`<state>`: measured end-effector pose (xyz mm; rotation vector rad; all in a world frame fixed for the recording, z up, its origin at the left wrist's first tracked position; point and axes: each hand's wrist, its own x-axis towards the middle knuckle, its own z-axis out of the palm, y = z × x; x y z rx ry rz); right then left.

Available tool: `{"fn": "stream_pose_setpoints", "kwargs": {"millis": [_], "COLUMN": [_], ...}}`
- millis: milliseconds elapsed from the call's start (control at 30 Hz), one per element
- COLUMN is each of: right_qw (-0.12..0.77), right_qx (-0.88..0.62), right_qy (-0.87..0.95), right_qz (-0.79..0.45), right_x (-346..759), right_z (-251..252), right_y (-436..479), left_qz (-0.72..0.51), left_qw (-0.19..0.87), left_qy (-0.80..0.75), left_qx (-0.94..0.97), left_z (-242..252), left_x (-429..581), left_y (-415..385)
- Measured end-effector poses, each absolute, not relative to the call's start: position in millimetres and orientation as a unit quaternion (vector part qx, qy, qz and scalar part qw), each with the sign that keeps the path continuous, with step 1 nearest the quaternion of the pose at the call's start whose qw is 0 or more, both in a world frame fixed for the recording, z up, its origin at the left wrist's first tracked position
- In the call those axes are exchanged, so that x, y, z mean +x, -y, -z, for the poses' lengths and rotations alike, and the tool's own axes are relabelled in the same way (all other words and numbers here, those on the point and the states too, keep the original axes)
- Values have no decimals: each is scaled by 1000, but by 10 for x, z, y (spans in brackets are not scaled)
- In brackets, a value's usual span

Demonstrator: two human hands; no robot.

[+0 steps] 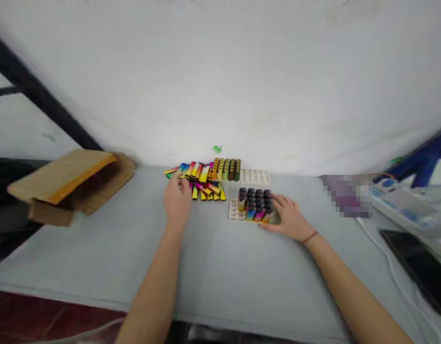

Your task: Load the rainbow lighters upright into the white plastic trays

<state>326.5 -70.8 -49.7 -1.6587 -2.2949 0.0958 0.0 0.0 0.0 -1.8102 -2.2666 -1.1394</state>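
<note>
The loose pile of shiny pieces lies on the counter, just to the right of the left hand and reaching beyond its fingertips; that hand is the nearer one. The pieces are slim and metallic, in yellow, red, blue, green and magenta, many with their long axes running away from the person at a slant. The left grip is narrow, fingers curled near the thumb; whether it holds a piece, I cannot tell.

Right of the pile, black-topped lighters stand upright in a white tray, leaving bare cells along its left side. The right hand has its grip spread wide against their right side. Behind, a block of gold and dark pieces stands beside a second white tray. Farther out are a cardboard box at left and a dark phone at right.
</note>
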Motion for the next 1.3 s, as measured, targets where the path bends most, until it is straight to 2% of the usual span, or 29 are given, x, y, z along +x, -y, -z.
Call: {"fn": "stream_pose_setpoints", "kwargs": {"millis": [100, 233, 433, 600, 700, 833, 900, 1100, 1300], "right_qw": [152, 154, 161, 162, 162, 163, 164, 164, 160], "right_qx": [-579, -579, -577, -580, -580, -578, -577, -576, -576], "right_qy": [800, 800, 800, 798, 798, 799, 799, 801, 802], "right_qz": [-33, -30, -35, -31, -28, -31, -32, -27, -28], "right_x": [3284, 3291, 3284, 3286, 3290, 3294, 3293, 3283, 3288], "right_z": [514, 523, 521, 533, 537, 532, 528, 522, 503], "right_y": [709, 709, 707, 702, 701, 705, 707, 709, 710], "left_qz": [274, 159, 142, 185, 289, 536, 577, 569, 499], "left_qw": [-8, -107, -108, -94, -117, -292, -374, -556, -656], "left_qy": [796, 818, 812, 819, 794, 676, 621, 449, 427], "left_qx": [-540, -542, -556, -534, -522, -414, -376, -408, -373], "left_z": [59, 121, 168, 167, 131, 40, 0, 5, 79], "left_x": [-338, -580, -586, -608, -569, -267, -42, 471, 644], "left_y": [-71, -122, -132, -137, -169, -177, -132, 80, 134]}}
